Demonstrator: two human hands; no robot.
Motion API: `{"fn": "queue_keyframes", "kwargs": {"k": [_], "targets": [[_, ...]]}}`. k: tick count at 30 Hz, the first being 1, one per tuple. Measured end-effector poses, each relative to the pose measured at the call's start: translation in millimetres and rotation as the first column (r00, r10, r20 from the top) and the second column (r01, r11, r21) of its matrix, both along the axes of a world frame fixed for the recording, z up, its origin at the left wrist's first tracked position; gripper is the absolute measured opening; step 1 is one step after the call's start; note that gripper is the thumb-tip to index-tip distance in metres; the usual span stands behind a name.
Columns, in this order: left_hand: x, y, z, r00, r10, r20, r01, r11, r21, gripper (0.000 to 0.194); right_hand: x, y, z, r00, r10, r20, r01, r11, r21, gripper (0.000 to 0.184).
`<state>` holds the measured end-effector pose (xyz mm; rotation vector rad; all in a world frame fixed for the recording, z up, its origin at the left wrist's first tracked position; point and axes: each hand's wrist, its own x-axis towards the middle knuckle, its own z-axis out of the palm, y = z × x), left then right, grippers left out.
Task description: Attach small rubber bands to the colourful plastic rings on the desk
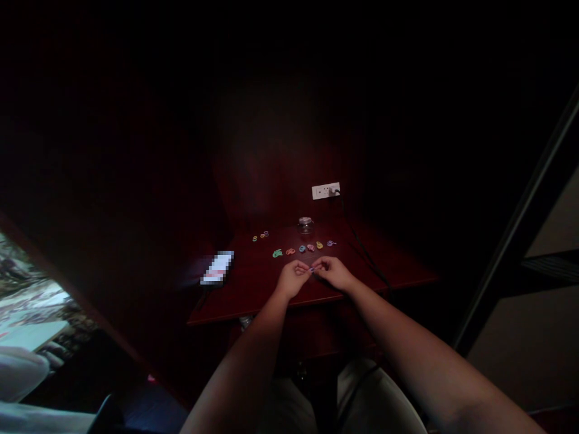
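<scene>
My left hand point(295, 278) and my right hand point(332, 273) meet near the table's front edge, each closed in a pinch. Between their fingertips is a small purple hair tie point(312, 270), partly covered by the fingers. Just beyond, small coloured loops lie in a row of little groups: green hair ties point(277, 254), orange hair ties point(290, 251), blue hair ties point(302, 248), pink hair ties point(310, 248), yellow hair ties point(319, 245) and purple hair ties point(332, 243). A few mixed hair ties point(262, 235) sit farther back on the left.
A clear lidded jar point(306, 226) stands at the back of the dark red table point(253, 289). To the left lies a phone point(218, 267) with a blurred screen. A wall socket point(325, 191) has a plug in it, and its black cable point(362, 244) runs down the right side.
</scene>
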<state>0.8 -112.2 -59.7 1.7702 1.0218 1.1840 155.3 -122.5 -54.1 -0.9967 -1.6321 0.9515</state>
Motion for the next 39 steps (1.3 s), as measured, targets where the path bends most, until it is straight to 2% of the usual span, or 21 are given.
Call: {"fn": "queue_keyframes", "kwargs": {"k": [10,15,21,31,39], "targets": [[2.1,-1.2,-0.3,0.998,-0.026,0.065,0.029,0.999,-0.040,0.020,1.4,3.2,-3.2,1.000,0.021,0.017,-0.020,0.999,-0.025,0.024],[2.8,-3.5,1.0,0.998,-0.035,0.048,0.038,0.997,-0.061,0.019,3.2,2.5,-3.2,0.998,0.012,0.059,-0.013,1.000,0.020,0.020],[2.3,-6.1,4.0,1.000,0.004,-0.019,-0.004,1.000,-0.003,0.016,3.2,3.4,-4.4,0.995,-0.048,0.086,0.043,0.997,0.062,0.020],[3.6,-5.7,4.4,0.998,-0.063,-0.022,0.063,0.998,-0.015,0.014,2.6,1.7,-0.9,0.996,-0.003,0.086,-0.008,0.991,0.131,0.016],[2.1,-6.9,6.7,0.997,-0.037,-0.061,0.037,0.999,0.010,0.014,1.1,0.6,-0.4,0.999,0.007,0.039,-0.009,0.999,0.031,0.022]]}}
